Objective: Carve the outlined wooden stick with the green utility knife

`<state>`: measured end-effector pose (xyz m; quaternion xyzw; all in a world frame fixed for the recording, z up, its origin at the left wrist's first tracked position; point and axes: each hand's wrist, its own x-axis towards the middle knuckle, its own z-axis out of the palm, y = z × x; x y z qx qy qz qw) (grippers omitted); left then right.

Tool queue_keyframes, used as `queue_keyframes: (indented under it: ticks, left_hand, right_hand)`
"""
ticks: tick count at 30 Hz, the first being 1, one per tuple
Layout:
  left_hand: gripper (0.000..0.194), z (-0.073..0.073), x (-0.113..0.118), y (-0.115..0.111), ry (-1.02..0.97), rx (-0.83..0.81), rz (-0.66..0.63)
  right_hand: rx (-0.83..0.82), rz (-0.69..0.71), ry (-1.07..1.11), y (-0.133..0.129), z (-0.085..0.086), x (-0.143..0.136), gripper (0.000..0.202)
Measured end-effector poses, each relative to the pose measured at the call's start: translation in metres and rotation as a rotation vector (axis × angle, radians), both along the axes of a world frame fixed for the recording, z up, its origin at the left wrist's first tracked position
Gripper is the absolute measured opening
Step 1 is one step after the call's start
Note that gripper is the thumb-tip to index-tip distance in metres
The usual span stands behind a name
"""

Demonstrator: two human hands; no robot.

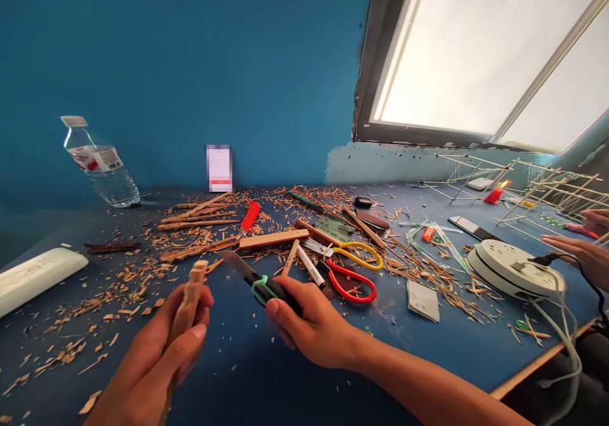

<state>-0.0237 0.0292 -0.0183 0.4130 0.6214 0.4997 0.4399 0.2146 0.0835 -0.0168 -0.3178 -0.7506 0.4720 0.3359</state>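
Note:
My left hand (162, 350) is closed around a carved wooden stick (191, 296), whose notched end points up and away from me. In my right hand (314, 324) is a utility knife (271, 289) with a dark handle and a green band tied round it. Its blade (235, 267) is out and points to the upper left, apart from the stick. Just beyond the knife lie a flat wooden strip (273, 240), a white marker (310, 265) and scissors (354, 283) with one red and one yellow handle loop.
Wood shavings cover much of the blue table (228, 350). A water bottle (102, 166) leans at the back left. A round power strip (516, 267) with cables sits on the right, near a lit red candle (495, 194), stick frames (537, 191) and another person's hands (578, 248).

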Motion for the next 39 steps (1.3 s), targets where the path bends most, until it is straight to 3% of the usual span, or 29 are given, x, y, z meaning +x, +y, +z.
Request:
queue_keyframes:
  ticks: [3,6,13,17,21,29,34,39]
  left_hand:
    - [0.033,0.009,0.007,0.0,-0.06,0.012,-0.174]
    - [0.05,0.019,0.012,0.0,-0.058,0.017,-0.267]
    - [0.068,0.034,0.022,-0.018,-0.096,-0.11,-0.244]
    - [0.072,0.036,0.024,-0.026,-0.119,-0.14,-0.276]
    - [0.069,0.037,0.025,-0.031,-0.171,-0.148,-0.273]
    - [0.075,0.033,0.04,-0.043,-0.17,-0.091,-0.079]
    - [0.075,0.035,0.039,-0.041,-0.101,-0.108,-0.097]
    - [0.051,0.04,0.035,-0.036,-0.027,-0.083,-0.224]
  right_hand:
    - [0.152,-0.016,-0.022,-0.003,0.003,0.003,0.013]
    - [0.286,0.002,-0.072,-0.006,0.003,0.005,0.029]
    - [0.46,0.07,-0.263,-0.012,-0.003,0.01,0.05]
    - [0.678,0.029,-0.386,-0.016,-0.002,0.01,0.058]
    - [0.856,-0.04,-0.371,-0.019,-0.002,0.009,0.06]
    - [0.883,-0.09,-0.344,-0.019,-0.001,0.009,0.05]
    - [0.868,-0.113,-0.341,-0.021,0.0,0.01,0.049]
    - [0.858,-0.105,-0.362,-0.02,0.001,0.009,0.044]
